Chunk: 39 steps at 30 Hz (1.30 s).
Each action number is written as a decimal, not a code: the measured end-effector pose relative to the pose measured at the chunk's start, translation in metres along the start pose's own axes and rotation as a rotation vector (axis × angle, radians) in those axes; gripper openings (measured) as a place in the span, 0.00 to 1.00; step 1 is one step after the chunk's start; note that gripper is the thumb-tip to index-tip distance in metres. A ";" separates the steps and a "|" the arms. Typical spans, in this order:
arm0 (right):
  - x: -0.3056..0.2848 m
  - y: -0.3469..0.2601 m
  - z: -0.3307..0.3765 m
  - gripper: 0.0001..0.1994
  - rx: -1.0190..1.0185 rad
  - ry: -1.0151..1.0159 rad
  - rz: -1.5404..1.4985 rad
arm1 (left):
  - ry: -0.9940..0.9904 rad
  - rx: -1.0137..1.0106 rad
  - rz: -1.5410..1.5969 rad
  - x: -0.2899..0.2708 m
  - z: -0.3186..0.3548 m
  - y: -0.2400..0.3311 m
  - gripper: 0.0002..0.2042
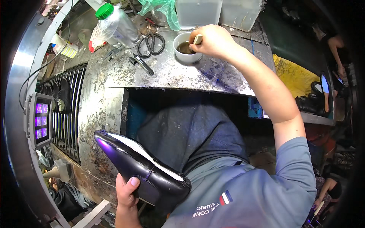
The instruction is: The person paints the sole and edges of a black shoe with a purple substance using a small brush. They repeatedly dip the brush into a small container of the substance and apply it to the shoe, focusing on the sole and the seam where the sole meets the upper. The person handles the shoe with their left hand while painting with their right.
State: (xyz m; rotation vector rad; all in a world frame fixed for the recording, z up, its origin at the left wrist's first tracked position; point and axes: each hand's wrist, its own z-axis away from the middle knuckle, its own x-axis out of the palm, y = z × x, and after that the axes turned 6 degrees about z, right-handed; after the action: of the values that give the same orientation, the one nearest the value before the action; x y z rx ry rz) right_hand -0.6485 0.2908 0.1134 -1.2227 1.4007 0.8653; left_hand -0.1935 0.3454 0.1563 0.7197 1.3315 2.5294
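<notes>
One black leather shoe [146, 169], one bowl [187, 58], two hands engaged.
Near to far: at 7 o'clock, the left hand [127, 190] grasps the shoe, thumb on its side, remaining fingers hidden; the toe points toward 10 o'clock. At 11 o'clock on the metal worktable [182, 78], one marker [143, 65] lies near one pair of black-handled scissors [151, 38]. At 12 o'clock, the right hand [215, 40] clenches one pale handle [198, 39] over the white bowl, which contains dark liquid [183, 47]. Beyond: one green-lidded transparent jar [123, 32] at 11 o'clock; two translucent plastic bins [199, 13] at 12 and 1 o'clock.

Glossy black shoe [135, 162], toe forward-left
</notes>
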 end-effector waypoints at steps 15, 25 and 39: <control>-0.008 -0.008 0.034 0.12 -0.102 0.286 -0.641 | -0.030 0.040 -0.054 0.000 0.001 0.006 0.36; -0.035 -0.120 0.098 0.06 -0.733 0.193 -1.264 | -0.008 0.009 -0.092 0.016 -0.003 0.006 0.43; -0.045 -0.127 0.113 0.04 -0.728 -0.102 -1.387 | -0.041 -0.021 -0.033 -0.001 -0.007 0.004 0.36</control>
State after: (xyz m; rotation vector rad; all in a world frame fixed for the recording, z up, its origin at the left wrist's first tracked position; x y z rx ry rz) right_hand -0.5009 0.3799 0.1484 -2.1710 -0.1166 0.3608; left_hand -0.1962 0.3383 0.1560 0.7344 1.2908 2.4859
